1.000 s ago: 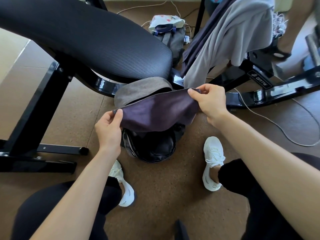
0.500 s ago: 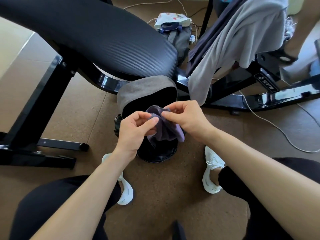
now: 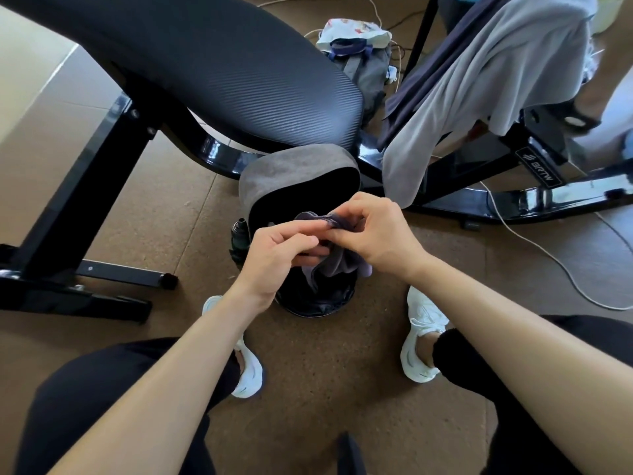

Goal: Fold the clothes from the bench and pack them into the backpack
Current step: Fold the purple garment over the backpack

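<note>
Purple garment (image 3: 337, 265) is bunched between left hand (image 3: 277, 258) and right hand (image 3: 373, 234), both pinching it; backpack (image 3: 294, 173) sits open right below them, so it's basically a straight drop.

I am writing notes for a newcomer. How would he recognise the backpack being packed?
Start at the black padded bench. On the floor before its seat end stands the backpack, mouth open. Unlike the bag behind the bench, it has a plain grey flap, and a purple garment is held over it.

Label (image 3: 541, 168) on bench frame (image 3: 548, 200) — approx. "BRTW".
</note>
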{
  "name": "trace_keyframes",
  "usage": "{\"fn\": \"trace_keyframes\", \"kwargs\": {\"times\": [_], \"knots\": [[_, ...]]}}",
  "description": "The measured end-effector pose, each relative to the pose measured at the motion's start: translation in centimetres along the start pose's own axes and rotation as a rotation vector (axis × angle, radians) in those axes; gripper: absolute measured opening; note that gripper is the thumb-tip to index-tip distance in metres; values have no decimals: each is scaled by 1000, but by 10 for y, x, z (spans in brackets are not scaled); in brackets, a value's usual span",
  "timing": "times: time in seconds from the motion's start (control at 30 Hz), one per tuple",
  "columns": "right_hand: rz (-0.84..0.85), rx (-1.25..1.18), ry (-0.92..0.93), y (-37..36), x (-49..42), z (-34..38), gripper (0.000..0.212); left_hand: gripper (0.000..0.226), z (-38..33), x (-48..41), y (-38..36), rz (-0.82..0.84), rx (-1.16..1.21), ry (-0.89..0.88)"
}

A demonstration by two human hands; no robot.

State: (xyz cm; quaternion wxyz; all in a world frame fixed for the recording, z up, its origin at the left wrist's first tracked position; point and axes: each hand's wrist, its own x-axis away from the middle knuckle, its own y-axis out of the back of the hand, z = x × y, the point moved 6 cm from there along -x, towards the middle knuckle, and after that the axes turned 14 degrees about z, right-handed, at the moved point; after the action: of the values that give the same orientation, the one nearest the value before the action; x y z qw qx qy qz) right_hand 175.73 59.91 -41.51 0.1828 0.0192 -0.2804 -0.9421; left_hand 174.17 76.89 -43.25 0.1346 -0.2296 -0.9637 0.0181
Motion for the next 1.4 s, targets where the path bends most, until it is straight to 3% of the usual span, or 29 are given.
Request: {"fn": "trace_keyframes", "kwargs": {"times": [0.1,0.17,0.27,0.33,0.43,0.57,0.73,0.93,1.03,1.13,1.2,1.27,1.4], "knots": [[24,-75,-20,8,-3,-2,11,38,-8,0,21,-178,-317,-90],[65,-186,-17,13,-3,0,8,55,-6,-2,33,-226,-571,-105],[131,-349,5,19,-1,4,5,98,6,-7,31,-107,-779,-85],[146,-385,25,24,0,6,4,107,12,-9,23,-28,-837,-74],[146,-404,55,30,1,8,5,74,17,-13,21,-6,-802,-88],[60,-426,41,41,0,0,7,23,2,-7,25,-117,-579,-135],[-108,-455,-4,50,-3,-13,12,19,-29,1,31,-247,-173,-360],[-126,-390,-42,50,-4,-11,19,16,-31,0,28,-194,-110,-387],[-96,-133,-64,49,-2,0,37,17,-30,-1,25,-158,-120,-383],[-35,322,34,38,0,23,57,20,-29,-3,19,-112,-172,-375],[32,476,89,24,-2,32,66,22,-29,-4,16,-77,-212,-368],[67,469,134,12,-5,34,59,23,-29,-4,12,-41,-247,-362],[118,230,158,2,-8,28,18,18,-23,-5,12,-17,-260,-312]]}}
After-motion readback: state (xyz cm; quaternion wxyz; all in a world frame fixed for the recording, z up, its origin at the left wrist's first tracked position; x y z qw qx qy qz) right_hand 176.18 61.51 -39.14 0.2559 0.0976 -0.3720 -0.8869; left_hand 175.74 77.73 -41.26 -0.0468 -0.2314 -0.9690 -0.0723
